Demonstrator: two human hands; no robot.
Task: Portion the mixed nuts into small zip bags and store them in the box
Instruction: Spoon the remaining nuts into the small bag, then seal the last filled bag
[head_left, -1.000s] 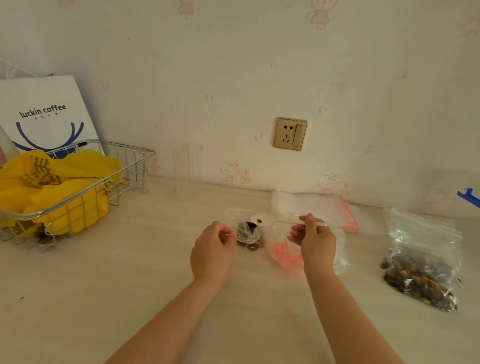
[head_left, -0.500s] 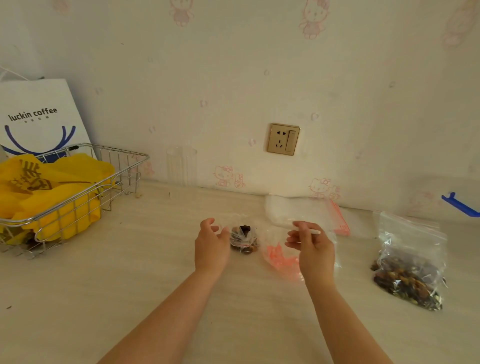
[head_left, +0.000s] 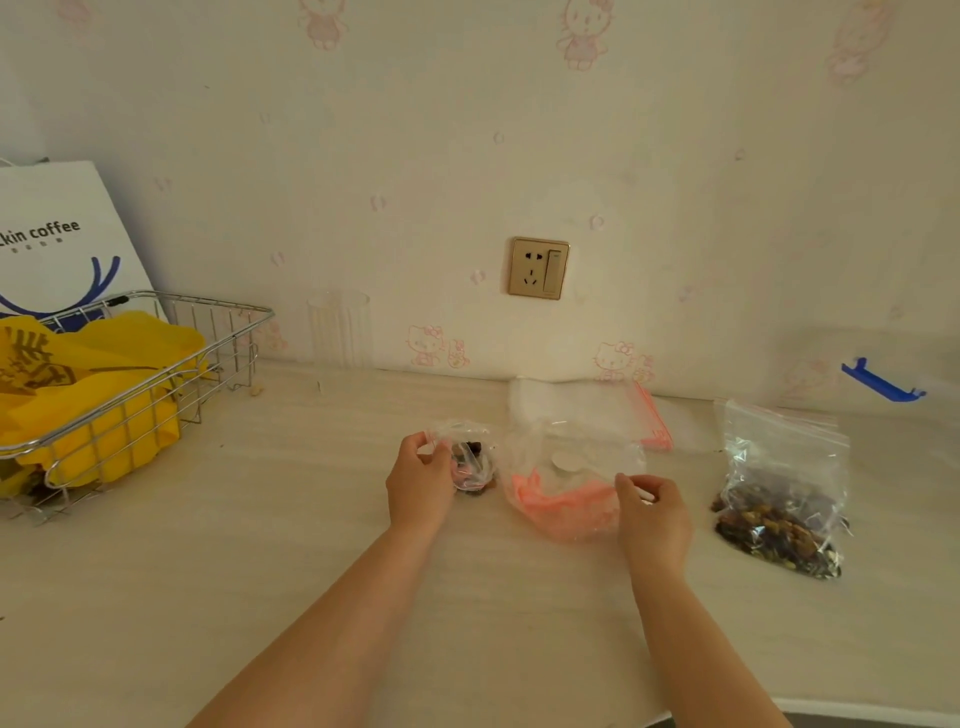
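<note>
Clear plastic in left hand: the left hand (head_left: 420, 480) pinches the mouth of a small zip bag (head_left: 470, 462) with a few dark nuts in it, thumb and fingers curled on the rim, probably to steady the portion so nothing spills.
Right hand: the right hand (head_left: 655, 512) grips the near edge of a clear pouch of empty zip bags (head_left: 566, 480), its pink seal strips bunched at the near side; fingers are curled round the film, apparently to reach the next empty bag.
Between the hands: the filled small bag lies on the tabletop (head_left: 260, 571) just left of the pouch, touching or nearly so; I cannot tell which.
Behind the pouch: a flat stack of red-edged zip bags (head_left: 587, 410) lies against the wall, kept near as spare stock.
Nut supply: the large bag of mixed nuts (head_left: 779, 499) stands well to the right, its mouth up, within the right hand's reach for scooping.
Far left: a wire basket (head_left: 208, 332) holds yellow bags (head_left: 93, 384), a white paper carrier bag (head_left: 57, 234) behind it.
Storage box: I cannot tell whether the faint clear shape with a blue clip (head_left: 880, 384) at far right is it.
Progress: early, judging by one small portion and a well-filled supply.
</note>
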